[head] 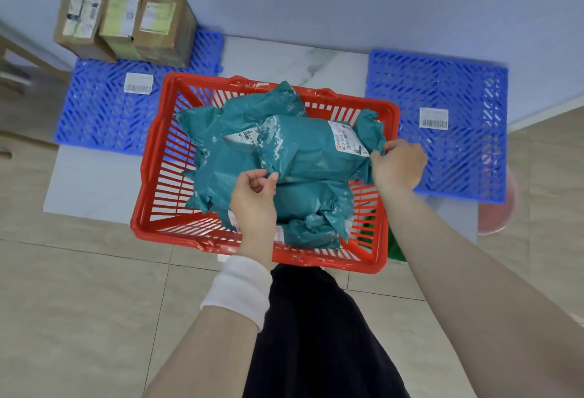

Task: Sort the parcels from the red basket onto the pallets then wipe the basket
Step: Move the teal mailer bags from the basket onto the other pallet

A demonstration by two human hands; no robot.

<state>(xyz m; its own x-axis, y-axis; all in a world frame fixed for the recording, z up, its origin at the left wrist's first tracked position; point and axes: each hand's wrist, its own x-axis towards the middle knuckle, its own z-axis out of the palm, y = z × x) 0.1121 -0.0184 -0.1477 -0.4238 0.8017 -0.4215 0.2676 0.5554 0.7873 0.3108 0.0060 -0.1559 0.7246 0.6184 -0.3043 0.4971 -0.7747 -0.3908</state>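
Note:
A red basket [158, 157] stands on a white marble slab and holds several teal plastic parcels. The top teal parcel [313, 151] lies across the pile with a white label near its right end. My left hand [254, 198] pinches its lower left edge. My right hand [398, 163] grips its crumpled right end. A blue pallet [104, 119] on the left carries three cardboard boxes [126, 24] at its far edge and a barcode label. The blue pallet [458, 157] on the right holds only a barcode label.
A green cloth [395, 249] peeks out behind the basket's near right corner. A pink round object [499, 208] lies under the right pallet's near edge. Wooden furniture [19, 59] stands at the far left. A wall runs behind the pallets. Beige floor tiles surround the slab.

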